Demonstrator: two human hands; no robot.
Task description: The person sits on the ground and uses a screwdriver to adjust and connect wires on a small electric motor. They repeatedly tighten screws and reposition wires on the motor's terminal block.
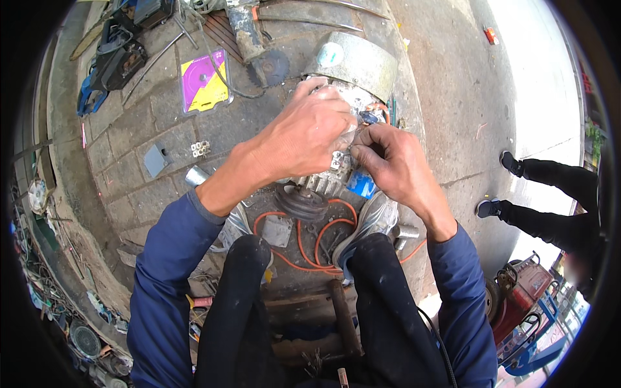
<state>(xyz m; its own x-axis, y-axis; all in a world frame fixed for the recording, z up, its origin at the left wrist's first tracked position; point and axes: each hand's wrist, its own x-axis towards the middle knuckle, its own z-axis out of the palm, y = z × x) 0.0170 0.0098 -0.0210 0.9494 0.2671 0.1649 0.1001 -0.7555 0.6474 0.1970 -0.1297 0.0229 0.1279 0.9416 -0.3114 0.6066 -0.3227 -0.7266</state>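
Between my feet stands an electric motor, with cooling fins [318, 183], a blue label [361, 184], a grooved pulley [301, 203] at its near end and a pale metal cowl [362, 64] at its far end. My left hand [317, 123] reaches over the motor's top, fingers curled closed; what they grip is hidden. Close beside it my right hand [392, 155] is closed in a pinch, thumb against forefinger, on something too small to name. Short dark and orange wires [372, 115] show just beyond my fingertips.
An angle grinder [244, 32] with a toothed disc [269, 68] lies beyond, near a purple-and-yellow disc package [206, 79]. A grey plate [155, 160] is at left. An orange hose [317, 242] loops between my shoes. Another person's legs [550, 194] and a red machine [522, 294] are right.
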